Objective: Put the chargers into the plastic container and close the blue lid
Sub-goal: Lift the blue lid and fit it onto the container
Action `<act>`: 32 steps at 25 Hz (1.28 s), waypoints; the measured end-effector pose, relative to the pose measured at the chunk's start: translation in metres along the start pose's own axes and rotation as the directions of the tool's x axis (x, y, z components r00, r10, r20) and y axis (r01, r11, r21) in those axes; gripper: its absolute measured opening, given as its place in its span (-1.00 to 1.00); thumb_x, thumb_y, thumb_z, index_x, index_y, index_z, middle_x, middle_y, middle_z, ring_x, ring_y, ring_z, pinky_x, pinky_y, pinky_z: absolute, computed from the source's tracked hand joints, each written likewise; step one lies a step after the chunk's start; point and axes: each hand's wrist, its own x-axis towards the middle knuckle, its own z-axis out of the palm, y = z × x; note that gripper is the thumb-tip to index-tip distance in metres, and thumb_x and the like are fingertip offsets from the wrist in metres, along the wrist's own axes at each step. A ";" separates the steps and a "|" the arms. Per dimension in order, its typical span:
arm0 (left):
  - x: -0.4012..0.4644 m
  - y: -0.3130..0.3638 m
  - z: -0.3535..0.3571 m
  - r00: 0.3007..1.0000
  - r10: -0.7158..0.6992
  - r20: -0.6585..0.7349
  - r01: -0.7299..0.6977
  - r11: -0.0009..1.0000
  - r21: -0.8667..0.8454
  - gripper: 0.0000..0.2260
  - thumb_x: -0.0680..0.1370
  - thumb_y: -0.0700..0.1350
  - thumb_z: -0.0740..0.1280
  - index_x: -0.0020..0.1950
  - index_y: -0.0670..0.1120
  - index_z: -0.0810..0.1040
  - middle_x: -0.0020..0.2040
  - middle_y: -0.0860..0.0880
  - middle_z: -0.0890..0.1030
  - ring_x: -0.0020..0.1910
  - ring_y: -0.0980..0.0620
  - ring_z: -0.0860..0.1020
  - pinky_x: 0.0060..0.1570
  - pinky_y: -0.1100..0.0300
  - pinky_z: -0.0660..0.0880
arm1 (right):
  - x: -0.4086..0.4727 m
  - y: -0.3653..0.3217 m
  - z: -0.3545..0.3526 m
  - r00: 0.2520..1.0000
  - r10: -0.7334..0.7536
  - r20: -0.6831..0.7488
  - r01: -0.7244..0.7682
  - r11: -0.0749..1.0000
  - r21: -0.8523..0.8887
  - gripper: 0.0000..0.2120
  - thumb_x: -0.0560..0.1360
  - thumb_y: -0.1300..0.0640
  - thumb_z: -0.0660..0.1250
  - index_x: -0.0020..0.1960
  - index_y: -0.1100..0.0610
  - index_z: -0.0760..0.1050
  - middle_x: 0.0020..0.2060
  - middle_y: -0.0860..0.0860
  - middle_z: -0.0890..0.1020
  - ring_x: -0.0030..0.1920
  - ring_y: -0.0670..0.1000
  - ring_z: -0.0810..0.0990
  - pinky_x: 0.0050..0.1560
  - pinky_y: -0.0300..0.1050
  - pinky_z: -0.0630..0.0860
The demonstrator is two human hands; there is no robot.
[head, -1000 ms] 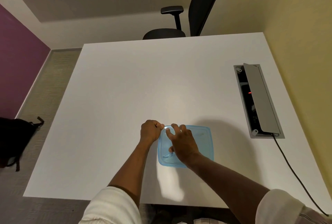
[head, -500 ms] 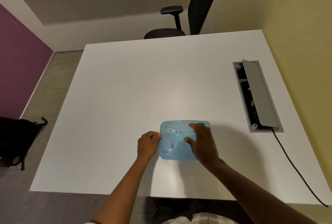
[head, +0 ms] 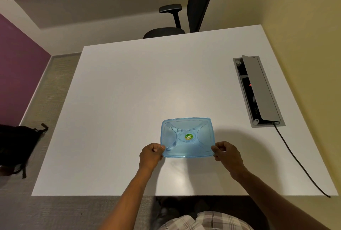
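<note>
Two hands, one box, and a broad white surface (head: 129, 109) that carries almost nothing else: that is the whole of what lies in front of me. Beyond its far edge stands a black office chair (head: 193, 8), and along the right side a grey cable hatch (head: 258, 91) is let into the top with its flap raised, a black cord (head: 299, 161) trailing from it off the near corner. Near my edge of the surface, about midway across, sits the plastic container (head: 187, 155), and the blue lid (head: 186, 135) lies flat over its mouth with a small green sticker (head: 188, 137) at the centre. My left hand (head: 150, 155) has its fingers (head: 156, 149) curled and pinched onto the near left corner of the lid; my right hand (head: 227, 153) grips the near right corner the same way. I see no chargers loose anywhere on the surface, and through the tinted plastic I cannot tell what is inside. I judge the work to be at its last step, sealing the lid. What comes next, I think, is firm downward pressure at these two corners, then the same along the far edge, where I cannot tell if the rim is fully seated.
</note>
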 end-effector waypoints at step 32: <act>0.013 0.042 0.064 0.802 0.526 0.284 -0.537 0.424 0.730 -0.37 0.62 0.21 -0.13 0.61 -0.04 -0.19 0.63 -0.01 -0.20 0.60 0.02 -0.23 0.57 0.08 -0.24 | 0.029 -0.026 0.064 0.748 -0.615 0.249 0.601 0.468 -0.648 -0.36 0.58 -0.04 0.18 0.52 0.29 0.11 0.52 0.23 0.19 0.55 0.20 0.05 0.52 0.18 0.10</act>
